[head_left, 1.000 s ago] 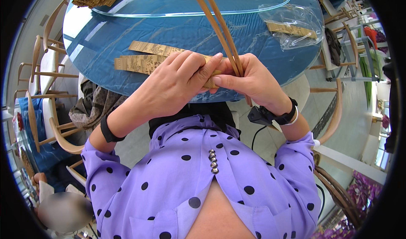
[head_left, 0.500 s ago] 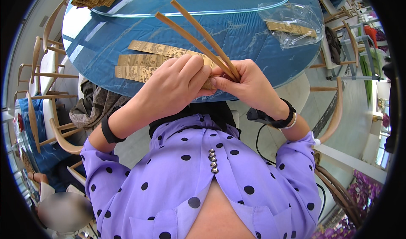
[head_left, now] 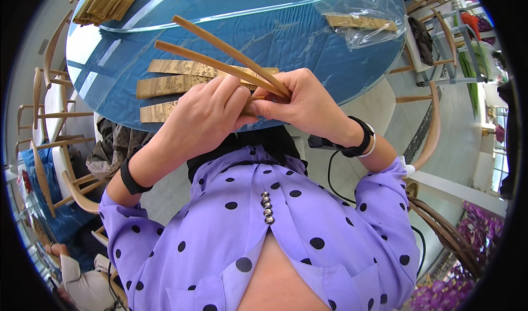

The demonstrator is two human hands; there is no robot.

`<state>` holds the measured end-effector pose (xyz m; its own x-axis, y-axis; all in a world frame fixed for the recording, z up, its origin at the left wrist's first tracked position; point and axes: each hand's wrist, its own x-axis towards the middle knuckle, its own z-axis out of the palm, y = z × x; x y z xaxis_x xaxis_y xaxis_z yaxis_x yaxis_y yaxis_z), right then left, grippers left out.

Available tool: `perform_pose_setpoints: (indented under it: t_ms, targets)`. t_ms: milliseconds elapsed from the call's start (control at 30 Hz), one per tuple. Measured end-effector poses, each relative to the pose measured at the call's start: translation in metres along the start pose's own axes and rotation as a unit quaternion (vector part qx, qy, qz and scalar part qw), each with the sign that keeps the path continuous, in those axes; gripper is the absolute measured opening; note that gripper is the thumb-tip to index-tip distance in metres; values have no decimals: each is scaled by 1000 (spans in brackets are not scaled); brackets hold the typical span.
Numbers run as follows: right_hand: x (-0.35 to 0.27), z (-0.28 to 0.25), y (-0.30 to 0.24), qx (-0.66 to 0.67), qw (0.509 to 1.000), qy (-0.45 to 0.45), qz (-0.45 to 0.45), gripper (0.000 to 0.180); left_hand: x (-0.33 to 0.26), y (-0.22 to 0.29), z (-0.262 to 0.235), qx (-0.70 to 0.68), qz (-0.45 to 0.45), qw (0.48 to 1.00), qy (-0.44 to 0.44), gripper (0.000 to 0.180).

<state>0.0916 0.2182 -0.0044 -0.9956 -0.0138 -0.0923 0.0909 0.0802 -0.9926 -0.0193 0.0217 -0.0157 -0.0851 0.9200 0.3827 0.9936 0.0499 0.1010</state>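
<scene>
Two wooden chopsticks are gripped near their right ends in my right hand, slanting up and left over the table. My left hand is closed over a gold-brown printed paper sleeve, whose left end sticks out beside the wrist. The sleeve's other end lies between both hands, mostly hidden by fingers. My right thumb presses close to the left fingertips there. Just beyond the left hand, two similar sleeves lie on the table, a middle one and a farther one.
The round blue marbled table carries a glass turntable. A pile of brown sleeves sits at far left, and a clear plastic bag with a sleeve inside at right. Wooden chairs stand around; a person is at lower left.
The view has shifted, moving the table leftward in it. The held sleeve now sits apart from the middle one, tilted and closer to me. Both hands keep their hold.
</scene>
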Motion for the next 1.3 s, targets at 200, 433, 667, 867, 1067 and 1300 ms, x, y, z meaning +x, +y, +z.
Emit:
perform_pose_setpoints:
  t_ms: [200, 433, 667, 867, 1067, 1300]
  targets:
    - [-7, -9, -21, -147, 989, 31, -2, 27, 2, -8, -12, 25, -10, 998, 54, 42]
    - [-40, -42, -13, -400, 882, 194, -156, 24, -11, -37, -30, 27, -74, 995, 59, 41]
    - [-50, -52, -3, -500, 793, 223, -267, 33, -10, -39, -34, 25, -70, 996, 45, 40]
    - [-44, -49, -5, -535, 764, 212, -293, 35, -7, -36, -33, 23, -59, 997, 41, 41]
    - [-40, -52, -11, -528, 784, 175, -276, 33, -6, -35, -31, 33, -59, 997, 40, 41]
    - [-35, -50, -14, -537, 779, 159, -281, 31, -4, -29, -28, 20, -54, 998, 27, 42]
